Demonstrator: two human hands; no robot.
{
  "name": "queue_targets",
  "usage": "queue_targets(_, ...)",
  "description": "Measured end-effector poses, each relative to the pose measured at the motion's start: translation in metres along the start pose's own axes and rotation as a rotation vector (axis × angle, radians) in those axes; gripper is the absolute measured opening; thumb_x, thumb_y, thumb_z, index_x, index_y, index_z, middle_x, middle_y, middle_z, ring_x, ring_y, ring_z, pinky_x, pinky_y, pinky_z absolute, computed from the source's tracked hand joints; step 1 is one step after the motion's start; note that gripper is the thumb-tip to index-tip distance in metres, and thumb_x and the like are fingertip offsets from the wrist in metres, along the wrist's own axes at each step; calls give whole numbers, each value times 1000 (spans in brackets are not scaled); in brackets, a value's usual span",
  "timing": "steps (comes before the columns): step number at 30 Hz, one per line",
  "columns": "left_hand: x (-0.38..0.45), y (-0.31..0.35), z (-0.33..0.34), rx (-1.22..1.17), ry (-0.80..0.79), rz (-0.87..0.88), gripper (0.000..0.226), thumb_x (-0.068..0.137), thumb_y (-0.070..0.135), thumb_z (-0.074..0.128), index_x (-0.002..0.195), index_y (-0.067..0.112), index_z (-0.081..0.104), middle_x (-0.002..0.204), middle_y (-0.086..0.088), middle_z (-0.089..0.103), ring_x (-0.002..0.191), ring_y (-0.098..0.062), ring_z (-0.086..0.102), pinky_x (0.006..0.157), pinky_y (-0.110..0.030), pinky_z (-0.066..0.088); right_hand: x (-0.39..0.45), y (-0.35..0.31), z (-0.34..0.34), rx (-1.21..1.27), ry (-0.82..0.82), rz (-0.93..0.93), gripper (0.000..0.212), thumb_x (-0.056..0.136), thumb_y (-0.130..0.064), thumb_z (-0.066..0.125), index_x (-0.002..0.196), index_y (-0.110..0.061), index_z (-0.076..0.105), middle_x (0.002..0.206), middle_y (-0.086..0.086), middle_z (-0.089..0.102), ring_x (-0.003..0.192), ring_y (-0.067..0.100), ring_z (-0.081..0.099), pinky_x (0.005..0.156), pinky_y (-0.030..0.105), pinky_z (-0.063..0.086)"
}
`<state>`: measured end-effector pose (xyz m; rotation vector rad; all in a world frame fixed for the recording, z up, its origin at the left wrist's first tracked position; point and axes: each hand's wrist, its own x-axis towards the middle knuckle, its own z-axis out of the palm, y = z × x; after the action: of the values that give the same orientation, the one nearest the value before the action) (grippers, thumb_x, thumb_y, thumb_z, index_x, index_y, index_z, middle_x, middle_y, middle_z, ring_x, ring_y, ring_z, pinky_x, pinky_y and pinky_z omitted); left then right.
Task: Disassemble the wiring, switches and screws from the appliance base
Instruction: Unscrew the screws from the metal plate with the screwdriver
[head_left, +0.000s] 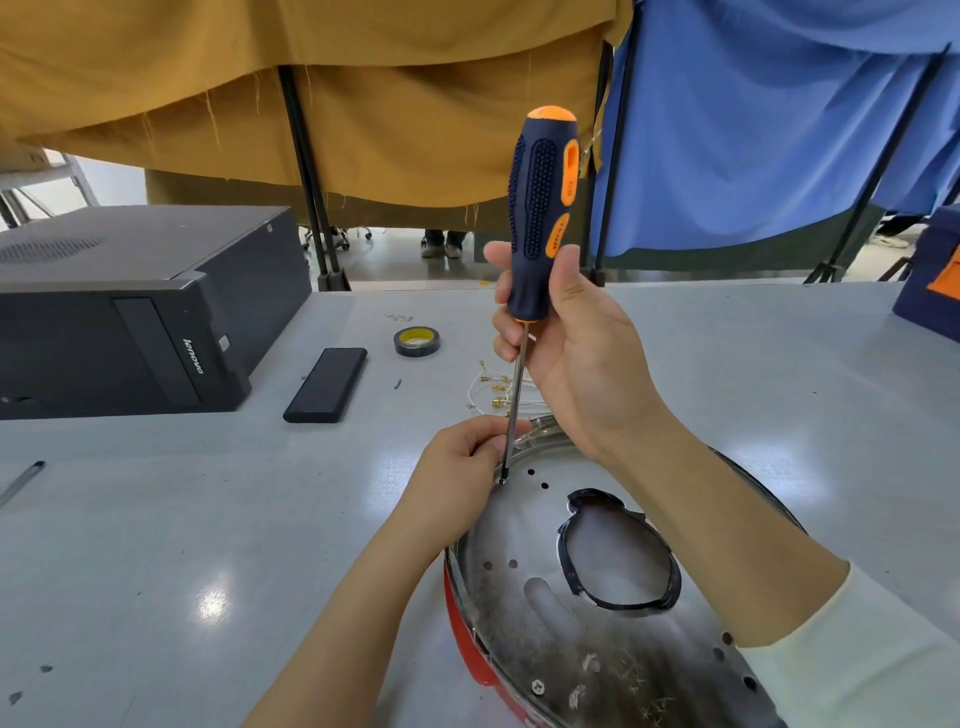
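1. Two bare hands, no gloves, rings or watch visible.
2. Left hand (457, 470): forearm bare all the way down to the bottom frame edge, no sleeve showing.
3. Right hand (582, 358): wrist and most of forearm bare.
4. Right sleeve (852, 660): cream/off-white, smooth fabric, pushed up the forearm, cuff edge slightly rounded.
5. Fingernails short, unpainted where visible.

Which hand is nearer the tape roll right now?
Right. The right hand, gripping the screwdriver, sits just right of the tape roll; the left hand is lower, at the base.
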<state>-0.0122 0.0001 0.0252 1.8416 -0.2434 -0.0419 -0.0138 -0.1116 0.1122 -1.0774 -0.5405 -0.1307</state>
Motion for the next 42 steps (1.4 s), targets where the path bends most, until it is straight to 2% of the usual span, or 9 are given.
queue_targets(6,0,-1,0,0,0,3,33,98,12,45,102,32,71,101,11,71,95,0,61,68,0,42,1,-3,1,67,4,24,44,90,-53,32,104,-14,47,74,1,47,56,10,33,54,24,29)
queue_targets(9,0,-1,0,-2,-4,6,35,98,11,45,96,36,70,97,14,70,88,4,60,67,-1,40,0,-2,0,-23,95,-1,31,87,-34,53,104,-15,36,71,-1,47,54,10,34,51,23,31)
queue_targets(12,1,-2,0,-6,-3,4,35,98,11,45,97,35,70,98,14,71,89,6,61,66,0,41,0,-1,0,-43,53,-49,17,91,-29,47,99,-14,42,74,0,54,58,13,40,55,25,35)
queue_targets(17,1,-2,-1,5,0,12,36,98,11,45,95,37,69,96,18,69,85,14,58,63,2,38,-1,-1,0,-14,16,1,41,99,-35,29,118,-6,51,80,-1,56,59,11,40,58,22,36)
queue_targets(23,1,-2,0,35,9,14,38,97,13,47,88,44,68,96,15,71,88,2,61,68,-2,42,2,-1,-3,-35,57,-28,16,90,-22,53,99,-12,44,72,-1,48,53,10,36,52,23,33)
queue_targets(27,0,-3,0,121,13,20,38,97,17,44,86,47,65,96,-9,71,76,-13,55,68,-22,43,0,1,-2,-34,35,-69,16,94,-22,45,105,-11,49,75,-2,51,57,10,36,54,24,30)
queue_targets(34,0,5,-3,240,-44,23,41,92,9,38,87,38,65,47,16,51,38,-2,38,39,-12,29,2,-2,-4,16,89,-70,22,92,-24,42,108,-11,51,75,0,48,57,10,34,55,24,27)
queue_targets(39,-7,14,-14,379,-130,16,36,85,12,42,95,38,66,75,9,64,55,-1,50,48,-10,39,0,-3,-5,42,76,-84,23,93,-24,42,110,-11,52,74,-1,48,57,9,33,55,25,27)
queue_targets(42,-10,16,-24,594,-193,83,29,83,21,57,103,40,64,98,16,65,86,-2,59,74,-18,48,0,-3,-6,62,68,-72,25,93,-25,43,111,-11,53,75,-1,48,58,10,33,56,25,27)
